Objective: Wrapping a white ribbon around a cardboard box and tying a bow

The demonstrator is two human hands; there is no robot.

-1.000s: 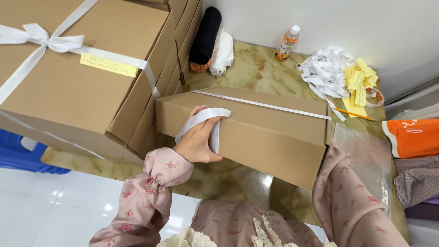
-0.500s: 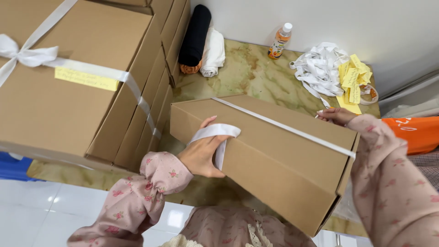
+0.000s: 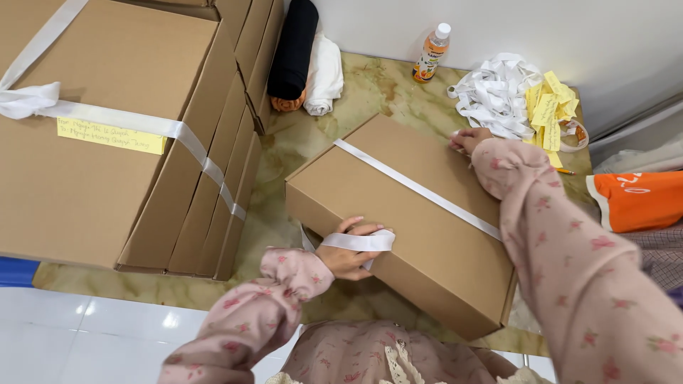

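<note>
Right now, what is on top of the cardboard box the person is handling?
A white ribbon runs diagonally across the lid of the box. The left hand holds a ribbon loop at the near edge; the right hand touches the far corner. What is inside the box is hidden.

A marbled greenish table (image 3: 284,153) carries a flat cardboard box (image 3: 398,206), a stack of boxes (image 3: 142,142) at its left, rolled black and white cloths (image 3: 306,57), a bottle (image 3: 431,54), a ribbon heap (image 3: 494,96), yellow slips (image 3: 551,110) and a pencil (image 3: 564,171).

A narrow strip of bare surface (image 3: 274,188) runs between the stacked boxes (image 3: 213,192) and the flat box (image 3: 405,220), seemingly passable.
</note>
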